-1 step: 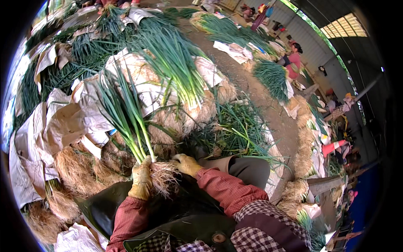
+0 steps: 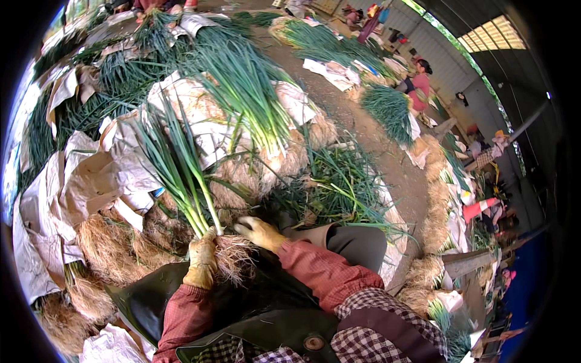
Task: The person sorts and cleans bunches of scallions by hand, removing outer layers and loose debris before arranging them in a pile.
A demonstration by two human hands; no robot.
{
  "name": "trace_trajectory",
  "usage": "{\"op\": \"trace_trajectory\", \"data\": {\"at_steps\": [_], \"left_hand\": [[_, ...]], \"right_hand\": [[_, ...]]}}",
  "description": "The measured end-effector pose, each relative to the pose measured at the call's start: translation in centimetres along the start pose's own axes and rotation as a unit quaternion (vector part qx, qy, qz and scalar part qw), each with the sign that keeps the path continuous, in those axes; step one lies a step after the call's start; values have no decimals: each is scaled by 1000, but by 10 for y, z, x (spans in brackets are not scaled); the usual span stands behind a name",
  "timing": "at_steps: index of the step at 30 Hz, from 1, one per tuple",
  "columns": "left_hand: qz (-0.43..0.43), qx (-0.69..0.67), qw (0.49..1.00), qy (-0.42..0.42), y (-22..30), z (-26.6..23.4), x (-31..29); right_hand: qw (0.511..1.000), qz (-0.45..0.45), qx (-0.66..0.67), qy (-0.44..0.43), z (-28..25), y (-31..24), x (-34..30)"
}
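My left hand (image 2: 203, 260), in a yellowish glove, is closed round a small bunch of green onions (image 2: 192, 206) just above the roots. The long green leaves point up and to the left, and pale tangled roots (image 2: 235, 257) hang out to the right of my fist. Just right of the white stem ends, my right hand (image 2: 261, 233) is held with its gloved fingers apart and nothing seen between them. It is close to the roots; whether a fingertip touches them I cannot tell. A dark green apron (image 2: 266, 284) covers my lap beneath both hands.
A larger bunch of green onions (image 2: 257, 115) lies ahead on pale sacking (image 2: 181, 100). Root piles (image 2: 106, 248) stand at the left, loose green leaves (image 2: 345, 187) right of centre. Beyond a dirt path (image 2: 393, 163) are more onion heaps and a seated person (image 2: 419, 88).
My right hand has shifted slightly left and its fingers look a little more spread. My left hand keeps its grip on the onions, and the whole view has tilted very slightly.
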State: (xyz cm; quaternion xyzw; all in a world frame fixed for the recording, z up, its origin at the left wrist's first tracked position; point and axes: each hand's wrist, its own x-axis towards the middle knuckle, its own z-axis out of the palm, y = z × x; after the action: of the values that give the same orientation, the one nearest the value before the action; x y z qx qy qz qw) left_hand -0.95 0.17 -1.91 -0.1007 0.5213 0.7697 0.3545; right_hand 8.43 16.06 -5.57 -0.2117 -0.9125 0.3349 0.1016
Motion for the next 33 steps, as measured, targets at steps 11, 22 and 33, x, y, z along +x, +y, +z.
{"op": "trace_trajectory", "data": {"at_steps": [11, 22, 33], "left_hand": [[-34, 113, 993, -10, 27, -4, -26], [92, -18, 996, 5, 74, 8, -29], [-100, 4, 993, -58, 38, 0, -9]], "right_hand": [[972, 106, 198, -74, 15, -53, 44], [982, -53, 17, -182, -9, -23, 27], [959, 242, -59, 138, -101, -7, 179]]}}
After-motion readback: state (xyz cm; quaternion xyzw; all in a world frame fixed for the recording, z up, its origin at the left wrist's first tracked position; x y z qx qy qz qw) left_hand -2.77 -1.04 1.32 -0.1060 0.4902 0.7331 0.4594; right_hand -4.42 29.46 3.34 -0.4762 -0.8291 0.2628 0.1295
